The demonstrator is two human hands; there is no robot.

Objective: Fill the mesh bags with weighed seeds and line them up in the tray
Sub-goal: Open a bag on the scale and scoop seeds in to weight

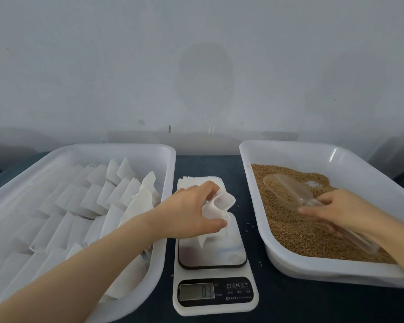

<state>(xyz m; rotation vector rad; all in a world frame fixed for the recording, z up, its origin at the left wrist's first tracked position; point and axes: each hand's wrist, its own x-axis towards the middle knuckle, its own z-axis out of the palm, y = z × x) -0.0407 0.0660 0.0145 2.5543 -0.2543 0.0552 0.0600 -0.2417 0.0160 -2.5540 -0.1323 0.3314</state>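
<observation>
Left hand (191,206) reaches in from the near left, thumb and fingertips pinching a crumpled white mesh bag (219,203) over the steel plate of the scale (215,292). The scale stands on the dark worktop (261,299) between two white trays. In the seed tray (313,273) the right hand (336,210) curls round the handle of a clear scoop (289,190) lying in brown seeds (301,229). The left tray (135,299) holds overlapping rows of bags (91,199). A flat stack of bags (196,180) lies behind the scale, and a pale, scuffed wall (196,66) stands beyond.
</observation>
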